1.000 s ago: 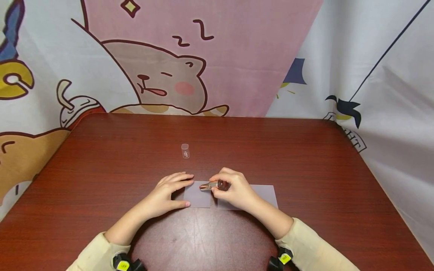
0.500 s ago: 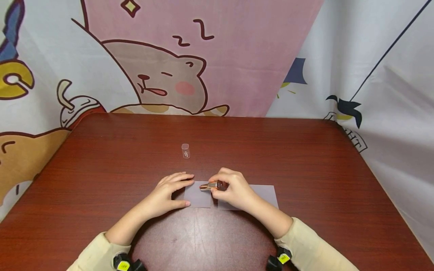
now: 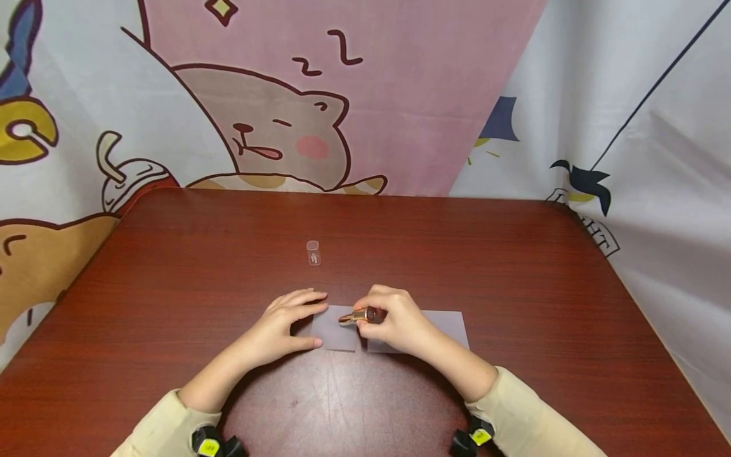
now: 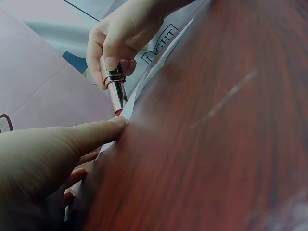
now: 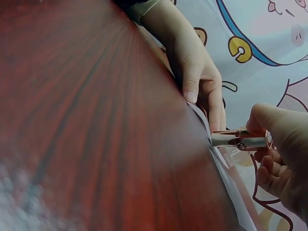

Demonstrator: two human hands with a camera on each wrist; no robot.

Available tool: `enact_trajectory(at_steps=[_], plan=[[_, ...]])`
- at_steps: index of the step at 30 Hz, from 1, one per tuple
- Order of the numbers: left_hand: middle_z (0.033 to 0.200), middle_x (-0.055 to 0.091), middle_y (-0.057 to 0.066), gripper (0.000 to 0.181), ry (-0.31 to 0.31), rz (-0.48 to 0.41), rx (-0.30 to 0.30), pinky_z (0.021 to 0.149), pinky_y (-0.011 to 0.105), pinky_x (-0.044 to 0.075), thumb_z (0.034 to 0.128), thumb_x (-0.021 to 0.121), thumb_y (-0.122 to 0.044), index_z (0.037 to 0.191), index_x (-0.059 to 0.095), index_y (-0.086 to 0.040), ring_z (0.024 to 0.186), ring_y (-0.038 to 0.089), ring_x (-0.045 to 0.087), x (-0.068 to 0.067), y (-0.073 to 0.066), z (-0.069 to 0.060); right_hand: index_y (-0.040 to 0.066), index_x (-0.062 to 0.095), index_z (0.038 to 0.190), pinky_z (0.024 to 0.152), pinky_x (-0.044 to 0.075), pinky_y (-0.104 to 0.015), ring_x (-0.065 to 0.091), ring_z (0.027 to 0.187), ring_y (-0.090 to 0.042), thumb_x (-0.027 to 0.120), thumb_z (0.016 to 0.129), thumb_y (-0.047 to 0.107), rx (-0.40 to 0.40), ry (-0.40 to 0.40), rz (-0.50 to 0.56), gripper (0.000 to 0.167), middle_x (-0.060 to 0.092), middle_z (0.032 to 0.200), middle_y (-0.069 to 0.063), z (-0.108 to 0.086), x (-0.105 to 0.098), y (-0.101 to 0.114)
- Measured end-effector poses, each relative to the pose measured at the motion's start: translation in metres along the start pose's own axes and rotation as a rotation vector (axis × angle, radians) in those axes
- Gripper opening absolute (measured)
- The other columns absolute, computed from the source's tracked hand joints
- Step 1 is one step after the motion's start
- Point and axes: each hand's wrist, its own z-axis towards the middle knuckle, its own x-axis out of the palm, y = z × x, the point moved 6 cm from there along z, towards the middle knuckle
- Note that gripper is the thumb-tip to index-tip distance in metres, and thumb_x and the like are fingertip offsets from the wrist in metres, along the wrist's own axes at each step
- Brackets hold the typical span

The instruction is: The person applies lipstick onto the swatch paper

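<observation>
My right hand (image 3: 396, 319) pinches a lipstick (image 3: 363, 315) with a shiny rose-gold tube, tip pointing left. The red tip (image 4: 118, 112) shows in the left wrist view, at or very near a pale paper sheet (image 3: 337, 339); contact is hard to judge. My left hand (image 3: 288, 322) rests at that sheet's left side, its thumb and fingers spread and touching the edge. A second pale paper piece (image 3: 448, 327) lies under my right hand, which hides part of it. Whether the two pieces join is unclear.
A small clear cap (image 3: 313, 253) stands on the dark red wooden table (image 3: 457, 254), beyond the papers. A cartoon-printed cloth (image 3: 417, 95) hangs behind the table's far edge and along its sides.
The lipstick tip has shifted slightly to the right and toward me over the sheet, with my right hand still gripping it. My left hand keeps its place.
</observation>
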Motion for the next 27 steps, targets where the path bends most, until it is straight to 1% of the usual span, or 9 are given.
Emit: enact_trajectory(at_steps=[5, 11, 15, 19, 22, 27], plan=[[0.143, 0.047, 0.005, 0.059, 0.008, 0.000, 0.002, 0.106, 0.060, 0.019, 0.0793, 0.079, -0.029, 0.131, 0.059, -0.008, 0.137, 0.032, 0.031, 0.000, -0.001, 0.000, 0.008, 0.073, 0.089, 0.050, 0.041, -0.019, 0.047, 0.061, -0.005, 0.071, 0.070, -0.002, -0.006, 0.014, 0.010, 0.022, 0.057, 0.075, 0.009, 0.000, 0.000, 0.002], [0.144, 0.046, 0.006, 0.060, 0.011, 0.008, 0.007, 0.106, 0.060, 0.020, 0.0795, 0.079, -0.029, 0.132, 0.059, -0.007, 0.137, 0.033, 0.030, 0.000, -0.002, 0.000, 0.007, 0.073, 0.088, 0.050, 0.042, -0.018, 0.049, 0.062, -0.004, 0.070, 0.070, -0.001, -0.010, 0.029, 0.016, 0.020, 0.058, 0.075, 0.008, 0.001, -0.002, 0.003], [0.144, 0.045, 0.007, 0.061, 0.007, 0.023, 0.012, 0.105, 0.061, 0.021, 0.0792, 0.079, -0.028, 0.132, 0.058, -0.007, 0.137, 0.033, 0.031, 0.000, -0.002, -0.001, 0.008, 0.074, 0.088, 0.050, 0.042, -0.018, 0.049, 0.061, -0.004, 0.070, 0.071, 0.001, 0.016, 0.062, 0.020, 0.019, 0.059, 0.074, 0.010, 0.001, -0.002, 0.004], [0.144, 0.045, 0.007, 0.061, 0.007, 0.036, 0.013, 0.106, 0.060, 0.021, 0.0795, 0.079, -0.028, 0.132, 0.058, -0.006, 0.137, 0.034, 0.031, 0.000, -0.003, -0.001, 0.012, 0.074, 0.085, 0.049, 0.042, -0.019, 0.048, 0.061, -0.004, 0.070, 0.070, 0.003, 0.039, 0.100, 0.019, 0.018, 0.058, 0.073, 0.012, 0.001, -0.001, 0.006], [0.144, 0.045, 0.008, 0.061, 0.009, 0.040, 0.011, 0.106, 0.060, 0.021, 0.0797, 0.079, -0.029, 0.132, 0.058, -0.006, 0.137, 0.033, 0.031, 0.000, -0.004, -0.001, 0.014, 0.074, 0.084, 0.051, 0.043, -0.020, 0.049, 0.062, -0.004, 0.069, 0.071, 0.004, 0.038, 0.123, 0.023, 0.016, 0.058, 0.074, 0.013, 0.000, -0.001, 0.007], [0.144, 0.045, 0.008, 0.060, 0.009, 0.042, 0.012, 0.106, 0.059, 0.022, 0.0794, 0.079, -0.028, 0.132, 0.058, -0.006, 0.136, 0.034, 0.031, 0.000, -0.005, 0.000, 0.014, 0.073, 0.083, 0.052, 0.044, -0.019, 0.050, 0.063, -0.003, 0.069, 0.071, 0.004, 0.020, 0.150, 0.037, 0.016, 0.061, 0.075, 0.010, -0.001, 0.000, 0.011]])
